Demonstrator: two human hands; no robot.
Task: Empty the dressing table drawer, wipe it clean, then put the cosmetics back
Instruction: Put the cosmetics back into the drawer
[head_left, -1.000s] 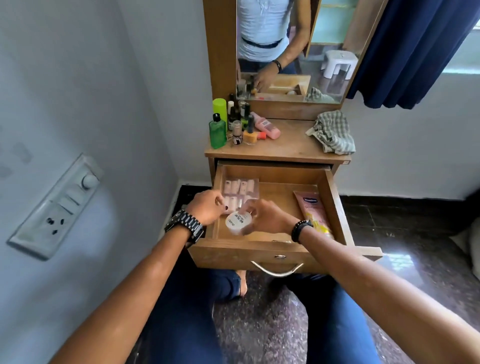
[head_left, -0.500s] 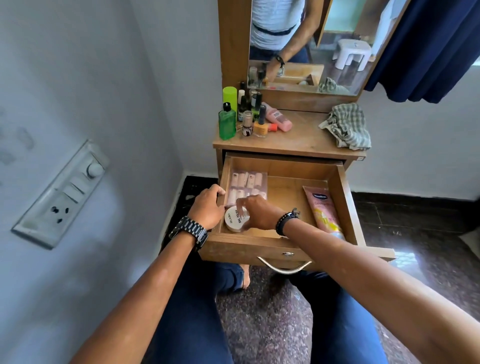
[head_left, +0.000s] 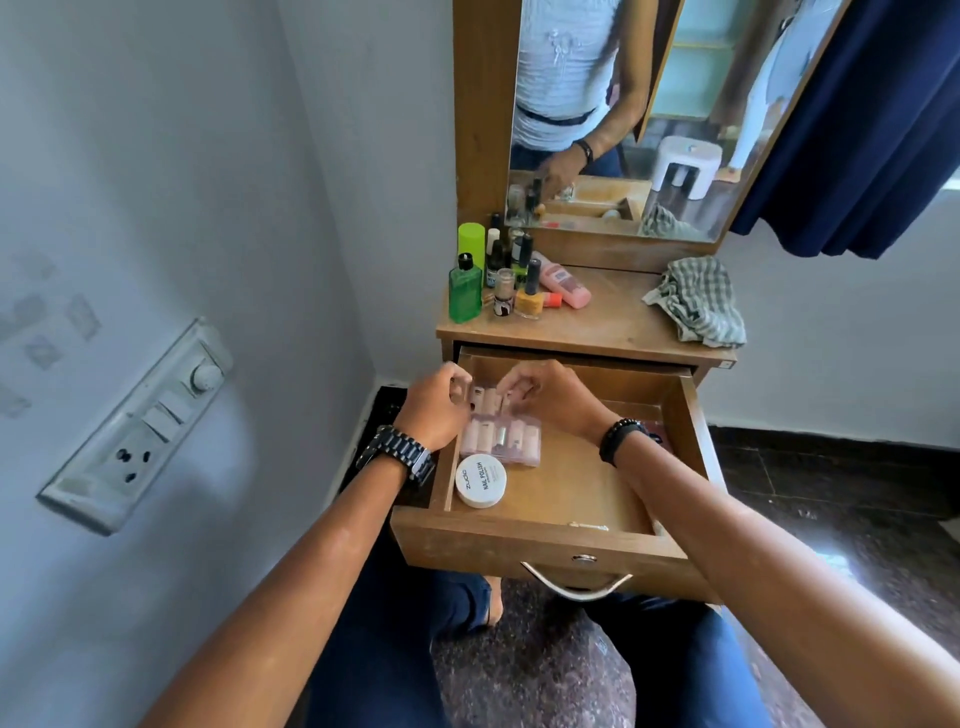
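Note:
The wooden drawer (head_left: 519, 540) stands pulled open below the dressing table top (head_left: 613, 322). Inside it, a clear case of pale pink pieces (head_left: 501, 439) lies along the left side. A white round nail polish jar (head_left: 481, 480) lies alone in the front left corner. My right hand (head_left: 545, 397) pinches the case's far end. My left hand (head_left: 434, 410) curls its fingers at the case's far left corner, by the drawer's left wall. My right forearm hides most of a pink tube (head_left: 657, 434) at the drawer's right.
Several bottles, among them a green bottle (head_left: 465, 293), stand at the tabletop's left. A checked cloth (head_left: 698, 301) lies at its right, below the mirror (head_left: 623, 130). A switch board (head_left: 140, 426) is on the left wall, a blue curtain (head_left: 857, 130) at upper right.
My right hand let go of the white jar, which now lies in the front left corner, and moved back to the clear case. My left hand left the drawer wall for the case.

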